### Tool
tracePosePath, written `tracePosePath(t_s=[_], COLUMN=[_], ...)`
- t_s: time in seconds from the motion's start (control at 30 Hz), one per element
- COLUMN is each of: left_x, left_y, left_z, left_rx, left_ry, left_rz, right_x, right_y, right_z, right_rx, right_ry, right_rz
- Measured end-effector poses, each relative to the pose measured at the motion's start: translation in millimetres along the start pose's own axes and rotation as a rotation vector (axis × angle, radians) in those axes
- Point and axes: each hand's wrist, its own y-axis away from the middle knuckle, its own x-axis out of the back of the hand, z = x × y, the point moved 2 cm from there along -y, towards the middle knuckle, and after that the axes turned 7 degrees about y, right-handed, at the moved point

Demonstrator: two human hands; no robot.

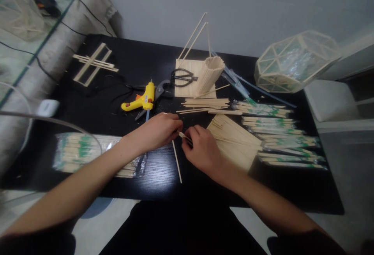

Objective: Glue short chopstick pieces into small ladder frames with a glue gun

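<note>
My left hand (165,128) and my right hand (203,146) meet over the middle of the black table. Both are closed, fingers pinched round the ends of thin wooden sticks (181,134), mostly hidden by the fingers. One long thin stick (177,162) slants down toward me from just below my left hand; whether it is held or lies on the table I cannot tell. A flat panel of sticks (238,142) lies beside my right hand. Beyond my hands are loose sticks (204,103) and, to the left, a yellow glue gun (143,99).
Black scissors (184,78) lie on a square stick board (185,91) bearing a stick cylinder (210,74). Pliers (159,91) touch the glue gun. Wrapped stick bundles (289,142) line the right; another pack (78,152) lies left. A geometric frame (298,62) stands back right.
</note>
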Motion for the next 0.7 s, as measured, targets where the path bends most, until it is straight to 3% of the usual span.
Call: tracePosePath(t_s=[0.7], left_x=[1.3], left_y=[-2.3], left_z=[8.5], left_rx=[-0.044], left_ry=[-0.05], left_rz=[-0.001], right_x=[-5.1], right_y=[1.9], right_z=[1.5], right_rx=[0.027], right_ry=[-0.053], right_rz=[0.049])
